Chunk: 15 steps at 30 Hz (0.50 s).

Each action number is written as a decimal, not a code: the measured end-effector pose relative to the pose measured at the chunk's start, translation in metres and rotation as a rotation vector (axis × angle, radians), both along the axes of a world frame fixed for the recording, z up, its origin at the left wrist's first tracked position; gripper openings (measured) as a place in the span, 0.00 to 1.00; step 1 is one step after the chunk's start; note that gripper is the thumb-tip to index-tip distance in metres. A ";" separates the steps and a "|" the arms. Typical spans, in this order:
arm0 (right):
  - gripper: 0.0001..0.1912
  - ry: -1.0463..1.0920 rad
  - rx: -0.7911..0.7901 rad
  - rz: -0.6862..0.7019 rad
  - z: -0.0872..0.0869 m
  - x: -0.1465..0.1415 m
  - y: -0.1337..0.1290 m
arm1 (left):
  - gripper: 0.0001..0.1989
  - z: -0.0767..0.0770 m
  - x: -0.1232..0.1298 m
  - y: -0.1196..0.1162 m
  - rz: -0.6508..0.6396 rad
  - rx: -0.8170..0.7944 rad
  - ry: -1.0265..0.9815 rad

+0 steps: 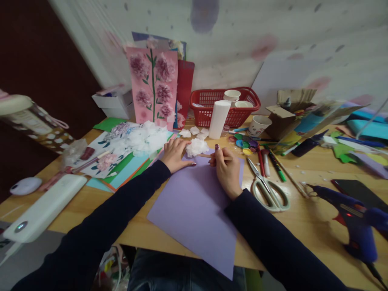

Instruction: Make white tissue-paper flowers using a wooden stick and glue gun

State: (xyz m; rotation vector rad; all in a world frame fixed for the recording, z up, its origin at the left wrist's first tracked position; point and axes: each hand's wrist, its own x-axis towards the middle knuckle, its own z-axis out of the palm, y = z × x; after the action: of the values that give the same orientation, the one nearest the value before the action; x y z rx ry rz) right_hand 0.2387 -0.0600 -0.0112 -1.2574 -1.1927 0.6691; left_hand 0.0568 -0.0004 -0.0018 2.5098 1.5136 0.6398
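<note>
A purple sheet lies on the wooden table, its near corner hanging past the front edge. A white ruffled paper flower rests at the sheet's far edge. Beside the flower's left side, my left hand lies with its fingers spread, thumb and fingers around the near-left side. My right hand is closed on a thin brown stick, whose tip reaches to the flower's lower right edge. Several white paper pieces lie just behind the flower.
Behind stand a white roll, a red basket and a pink flower picture. Scissors, paints, brushes and a blue glue gun are at right. At left are white tissue, coloured sheets and a white device.
</note>
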 end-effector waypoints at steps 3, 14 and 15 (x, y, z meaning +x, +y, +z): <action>0.22 -0.015 -0.010 -0.012 -0.001 0.000 0.001 | 0.37 -0.001 -0.001 0.000 -0.005 0.007 -0.007; 0.24 0.016 -0.018 -0.061 0.006 -0.002 0.001 | 0.38 -0.002 -0.001 0.004 0.004 -0.036 -0.004; 0.24 0.054 -0.013 -0.079 0.007 -0.001 0.000 | 0.38 -0.002 -0.001 0.005 0.005 -0.037 -0.004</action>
State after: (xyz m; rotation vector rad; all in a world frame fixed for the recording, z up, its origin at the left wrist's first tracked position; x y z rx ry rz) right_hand 0.2374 -0.0600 -0.0039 -1.2829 -1.0909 0.6499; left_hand 0.0557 0.0042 -0.0043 2.4766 1.5172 0.6115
